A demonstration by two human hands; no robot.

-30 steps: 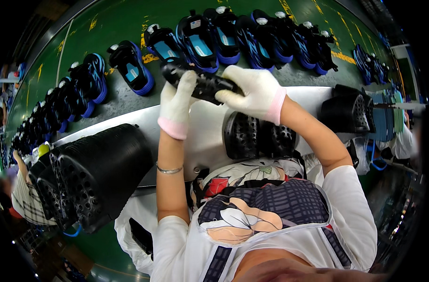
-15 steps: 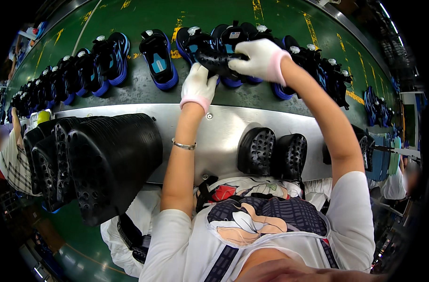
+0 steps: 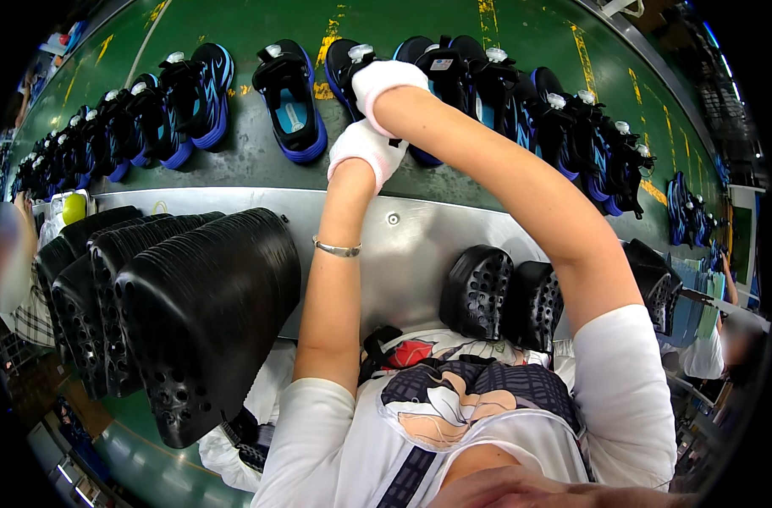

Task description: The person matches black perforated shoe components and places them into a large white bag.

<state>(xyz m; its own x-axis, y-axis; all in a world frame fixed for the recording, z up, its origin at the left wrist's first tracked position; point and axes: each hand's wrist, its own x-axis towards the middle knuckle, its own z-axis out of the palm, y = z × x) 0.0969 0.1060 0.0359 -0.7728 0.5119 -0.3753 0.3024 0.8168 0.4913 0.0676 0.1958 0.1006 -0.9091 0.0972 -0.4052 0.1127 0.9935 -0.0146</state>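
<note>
A large nested stack of black perforated pieces [image 3: 208, 305] stands at the left end of the table [image 3: 411, 245]; nesting probably saves room. Two smaller black pieces [image 3: 479, 292] rest by the table's near edge, right of its middle, apparently within easy reach. Beyond the table's far edge, the gloved left hand [image 3: 369, 155] lies just nearer than the gloved right hand [image 3: 390, 89], both at a dark shoe [image 3: 341, 72]; their closeness suggests one steadies while the other works. Each grip is hidden, so whether fingers spread or pinch cannot be told. Farther from the table, a lone shoe [image 3: 290, 97] stands upright on the green surface [image 3: 259, 178], its opening upward, presumably keeping the inside accessible.
</note>
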